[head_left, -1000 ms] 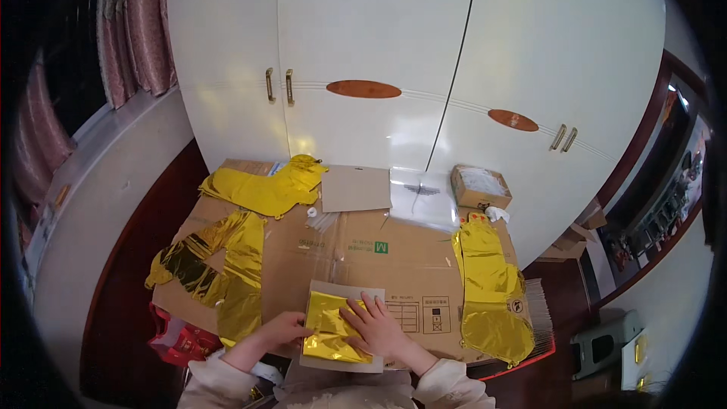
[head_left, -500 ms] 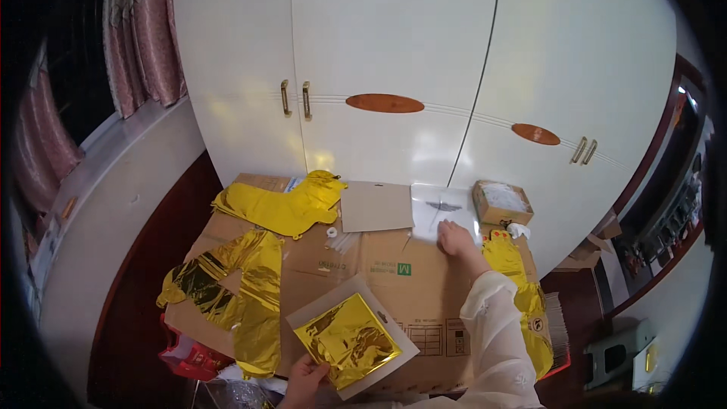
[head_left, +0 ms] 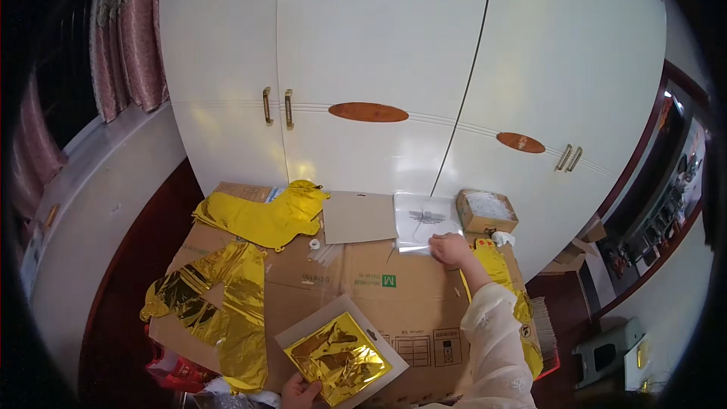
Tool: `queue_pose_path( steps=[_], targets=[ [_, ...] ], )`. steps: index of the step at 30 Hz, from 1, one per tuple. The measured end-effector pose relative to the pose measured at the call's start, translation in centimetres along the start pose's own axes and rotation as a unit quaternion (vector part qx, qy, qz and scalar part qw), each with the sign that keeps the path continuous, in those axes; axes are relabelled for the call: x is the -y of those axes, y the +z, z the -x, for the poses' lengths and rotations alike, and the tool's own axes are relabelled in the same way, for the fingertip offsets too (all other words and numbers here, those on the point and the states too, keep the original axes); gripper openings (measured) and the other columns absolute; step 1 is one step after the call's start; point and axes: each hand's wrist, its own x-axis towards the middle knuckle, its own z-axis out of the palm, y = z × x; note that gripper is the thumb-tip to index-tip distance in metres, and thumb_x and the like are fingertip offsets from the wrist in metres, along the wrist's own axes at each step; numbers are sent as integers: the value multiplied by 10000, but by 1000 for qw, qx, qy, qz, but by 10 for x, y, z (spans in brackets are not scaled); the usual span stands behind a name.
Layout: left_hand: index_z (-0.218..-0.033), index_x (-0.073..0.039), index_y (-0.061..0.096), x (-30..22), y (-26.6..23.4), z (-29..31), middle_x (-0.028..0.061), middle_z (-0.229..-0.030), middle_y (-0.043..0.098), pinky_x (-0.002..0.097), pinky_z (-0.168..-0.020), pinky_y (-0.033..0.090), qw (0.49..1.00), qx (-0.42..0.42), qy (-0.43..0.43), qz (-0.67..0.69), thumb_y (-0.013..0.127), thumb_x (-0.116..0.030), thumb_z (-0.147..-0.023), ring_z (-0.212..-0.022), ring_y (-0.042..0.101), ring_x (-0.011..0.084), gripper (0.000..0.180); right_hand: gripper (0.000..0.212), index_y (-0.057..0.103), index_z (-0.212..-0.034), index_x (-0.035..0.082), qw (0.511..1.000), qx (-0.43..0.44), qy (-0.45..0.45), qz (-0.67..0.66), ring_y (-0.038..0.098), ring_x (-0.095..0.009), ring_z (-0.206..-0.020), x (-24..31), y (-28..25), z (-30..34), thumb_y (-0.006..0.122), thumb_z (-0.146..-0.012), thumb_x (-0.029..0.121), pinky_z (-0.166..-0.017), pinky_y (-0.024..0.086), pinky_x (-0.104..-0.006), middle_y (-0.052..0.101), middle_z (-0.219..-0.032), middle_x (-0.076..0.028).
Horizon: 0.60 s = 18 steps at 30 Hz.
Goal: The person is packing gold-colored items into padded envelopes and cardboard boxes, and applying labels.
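My left hand [head_left: 301, 392] is closed on the lower left corner of a grey card with a folded gold foil balloon [head_left: 338, 357] lying on it, above the near part of the cardboard. Farther off, my right hand [head_left: 451, 249] reaches to the near edge of a clear plastic bag [head_left: 422, 210] with dark print. Its fingers are curled together at the bag's edge, their tips partly hidden. Beside the bag stands a plain grey card [head_left: 360, 218]. Flat gold foil balloons lie at the left [head_left: 244, 288], far left [head_left: 261, 216] and right [head_left: 494, 263].
The flattened cardboard [head_left: 326, 288] covers the work surface. A small box of white packets [head_left: 487, 210] is at the far right corner. A white ribbon roll [head_left: 315, 244] and clear straws [head_left: 326, 255] lie near the middle. White cabinet doors [head_left: 363, 45] rise behind.
My right hand has shifted slightly right along the bag's near edge, and its fingers are more curled. My left hand still holds the card and folded balloon. The whole view has shifted a little.
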Motion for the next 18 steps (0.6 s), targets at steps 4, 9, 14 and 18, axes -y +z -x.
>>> queue_pose_path(
  steps=[4,9,14,18],
  targets=[
    [-1218,36,529,-3,5,10,139,-1137,646,357,-852,525,1000,9,-2,21,582,5,-923,-972,641,202,301,276,740,-997,113,961,-78,117,-240,703,-286,-892,14,7,7,633,-873,335,-815,545,-352,734,-969,-99],
    [-1232,32,530,7,-2,4,154,-1161,647,351,-820,542,1000,5,-7,-12,568,1,-929,-962,658,211,307,310,742,-1024,82,943,-83,135,-292,693,-307,-910,-6,16,4,665,-861,333,-822,540,-376,721,-983,-155],
    [-1234,-4,526,-1,2,6,102,-1043,624,331,-753,506,998,26,-11,-62,575,-108,-955,-866,611,176,302,262,713,-971,29,965,-205,153,-53,644,-318,-1020,-26,12,-13,627,-848,243,-876,516,-417,698,-1014,-175],
    [-1236,-33,522,-16,9,14,60,-948,606,314,-699,478,994,28,-9,-107,582,-196,-977,-790,573,149,312,191,690,-900,36,975,-118,173,80,633,-331,-1006,-31,13,-30,619,-819,193,-879,514,-446,684,-976,-172]
  ],
)
